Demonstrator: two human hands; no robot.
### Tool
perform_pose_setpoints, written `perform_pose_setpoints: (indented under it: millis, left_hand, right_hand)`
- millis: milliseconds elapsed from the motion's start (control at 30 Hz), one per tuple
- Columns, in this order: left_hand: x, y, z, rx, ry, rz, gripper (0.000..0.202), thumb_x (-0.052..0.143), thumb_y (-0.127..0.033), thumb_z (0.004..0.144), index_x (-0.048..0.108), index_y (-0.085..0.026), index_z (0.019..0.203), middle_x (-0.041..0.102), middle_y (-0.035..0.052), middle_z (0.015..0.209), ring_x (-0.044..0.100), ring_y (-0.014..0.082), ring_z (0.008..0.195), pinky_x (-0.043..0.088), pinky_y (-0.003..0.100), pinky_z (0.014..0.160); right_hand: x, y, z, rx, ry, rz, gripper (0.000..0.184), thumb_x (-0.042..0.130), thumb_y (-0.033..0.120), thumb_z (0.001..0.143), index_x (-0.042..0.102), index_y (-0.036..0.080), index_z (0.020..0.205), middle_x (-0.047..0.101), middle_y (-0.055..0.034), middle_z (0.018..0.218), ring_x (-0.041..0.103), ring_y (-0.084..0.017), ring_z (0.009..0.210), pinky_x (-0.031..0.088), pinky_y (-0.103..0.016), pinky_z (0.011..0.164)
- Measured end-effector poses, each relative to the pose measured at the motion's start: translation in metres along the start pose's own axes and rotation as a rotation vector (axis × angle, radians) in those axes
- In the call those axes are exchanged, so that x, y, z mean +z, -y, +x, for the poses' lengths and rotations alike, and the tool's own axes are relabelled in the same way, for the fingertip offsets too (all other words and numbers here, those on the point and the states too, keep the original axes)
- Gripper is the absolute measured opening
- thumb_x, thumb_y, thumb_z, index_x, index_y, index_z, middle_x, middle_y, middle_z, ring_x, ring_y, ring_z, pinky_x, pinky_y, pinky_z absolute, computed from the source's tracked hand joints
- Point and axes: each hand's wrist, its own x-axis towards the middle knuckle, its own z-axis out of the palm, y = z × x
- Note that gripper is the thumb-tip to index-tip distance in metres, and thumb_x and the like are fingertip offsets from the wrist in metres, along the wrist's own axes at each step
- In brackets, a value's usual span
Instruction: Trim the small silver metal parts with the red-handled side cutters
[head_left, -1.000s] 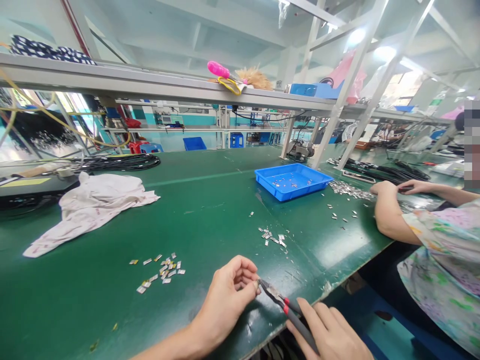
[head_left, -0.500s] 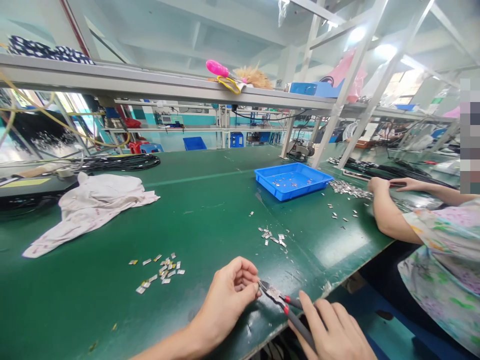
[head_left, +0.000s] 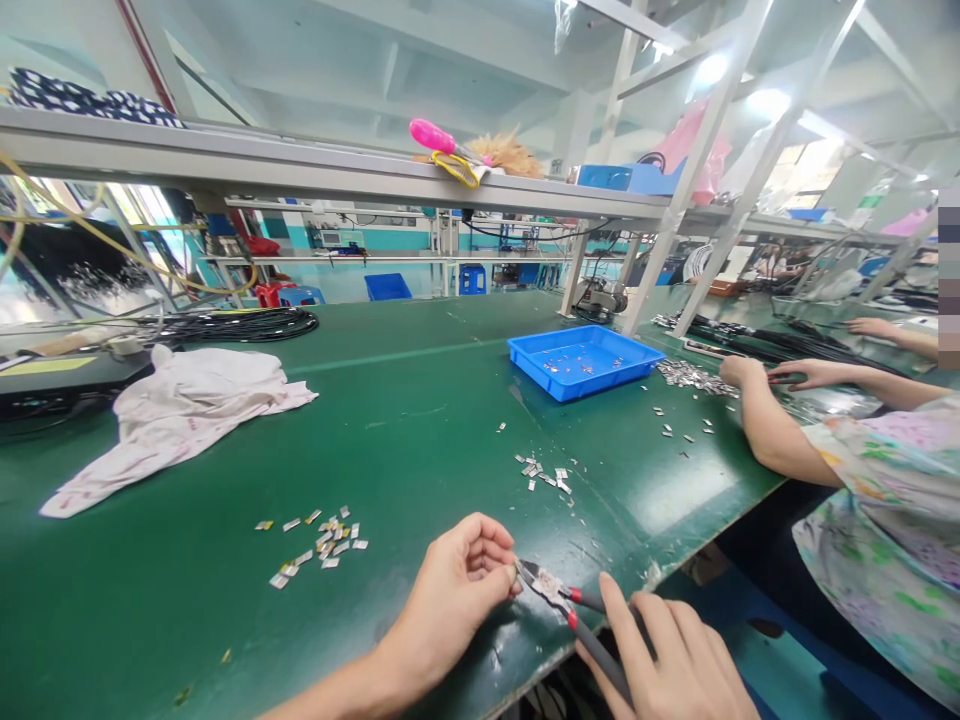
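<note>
At the front of the green table, my left hand (head_left: pixel 466 590) is closed with thumb and fingers pinched together. What sits in the pinch is too small and hidden to name. My right hand (head_left: pixel 667 655) grips the dark handles of a pair of pliers (head_left: pixel 553 588) with red bands near the joint. The jaws of the pliers touch or nearly touch my left fingertips. Left of my hands lies a loose group of small flat silver pieces (head_left: pixel 328 540), some with yellow. A second small group of silver pieces (head_left: pixel 546 472) lies just beyond my hands.
A blue tray (head_left: pixel 577 388) holding several small bits stands farther back. On the right a co-worker's hands (head_left: pixel 750 372) work beside a heap of silver pieces (head_left: pixel 690 376). A white cloth (head_left: pixel 187 400) and coiled black cables (head_left: pixel 247 324) lie left. A metal shelf (head_left: pixel 337 180) spans above.
My hands and the pliers hold nearly the same pose. The co-worker's hands have shifted slightly left, and another person's hand now shows at the far right.
</note>
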Motion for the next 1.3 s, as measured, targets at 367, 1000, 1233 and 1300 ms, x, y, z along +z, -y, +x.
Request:
perform_pose_setpoints:
  millis: [367, 1000, 1233, 1300]
  left_hand:
    - [0.0, 0.002, -0.003, 0.071, -0.017, 0.081, 0.01, 0.059, -0.016, 0.076, 0.054, -0.017, 0.085, 0.06, 0.0018, 0.078, 0.057, 0.0134, 0.07, 0.045, 0.026, 0.067]
    - [0.0, -0.001, -0.001, 0.047, -0.02, 0.029, 0.013, 0.062, -0.017, 0.074, 0.054, -0.016, 0.084, 0.062, 0.0034, 0.078, 0.058, 0.0141, 0.069, 0.045, 0.027, 0.067]
    - [0.0, 0.0, 0.003, 0.006, -0.033, -0.027, 0.015, 0.062, -0.015, 0.071, 0.053, -0.016, 0.082, 0.06, 0.0027, 0.076, 0.058, 0.0136, 0.066, 0.046, 0.028, 0.067]
    - [-0.001, 0.0, 0.003, 0.008, -0.035, -0.039, 0.015, 0.062, -0.014, 0.071, 0.052, -0.016, 0.082, 0.06, 0.0023, 0.075, 0.058, 0.0133, 0.065, 0.046, 0.028, 0.066]
  right_hand:
    - [0.007, 0.001, -0.008, -0.042, 0.038, 0.093, 0.03, 0.043, 0.032, 0.085, 0.061, 0.012, 0.099, 0.05, -0.0034, 0.069, 0.045, -0.013, 0.06, 0.033, -0.028, 0.057]
    - [0.007, 0.003, -0.007, 0.025, 0.027, 0.095, 0.032, 0.039, 0.033, 0.087, 0.06, 0.013, 0.099, 0.052, -0.0032, 0.07, 0.045, -0.013, 0.061, 0.033, -0.028, 0.057]
    - [-0.001, 0.0, -0.001, 0.006, 0.023, -0.063, 0.038, 0.051, 0.033, 0.079, 0.058, 0.011, 0.109, 0.056, -0.0097, 0.085, 0.051, -0.02, 0.073, 0.035, -0.031, 0.061]
    - [-0.004, 0.001, 0.002, -0.027, 0.0, -0.106, 0.038, 0.053, 0.031, 0.077, 0.059, 0.009, 0.107, 0.056, -0.0105, 0.084, 0.051, -0.02, 0.071, 0.035, -0.032, 0.06]
